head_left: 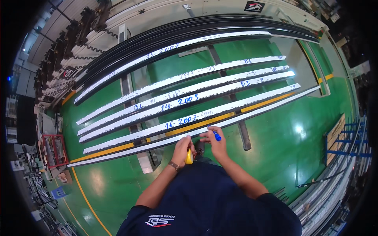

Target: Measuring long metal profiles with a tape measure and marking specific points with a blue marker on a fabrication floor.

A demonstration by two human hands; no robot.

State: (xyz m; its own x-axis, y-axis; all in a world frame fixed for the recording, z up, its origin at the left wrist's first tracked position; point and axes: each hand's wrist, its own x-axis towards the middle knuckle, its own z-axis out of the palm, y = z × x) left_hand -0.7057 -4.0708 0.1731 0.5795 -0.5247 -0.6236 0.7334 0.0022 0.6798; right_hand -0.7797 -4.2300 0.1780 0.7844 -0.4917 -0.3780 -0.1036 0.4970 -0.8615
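Observation:
My left hand (182, 152) is closed round a yellow tape measure (189, 157), its fingertips at the near edge of a long white-faced profile (157, 143). A blue marker (217, 136) sits in my right hand (217, 146), just to the right, with the fingertips over the same profile. Whether those fingers press on its surface I cannot tell. Beyond it lie several similar profiles, among them a white profile (149, 131) with blue handwriting and another marked profile (220, 91), roughly side by side.
Dark crossbars (243, 133) support the profiles above a green floor (275, 133) with yellow lines. Farther off lies a bundle of black profiles (157, 41) beside a large pale machine (220, 11). A blue rack (346, 137) and long metal bars (323, 196) stand at right; a red frame (55, 149) at left.

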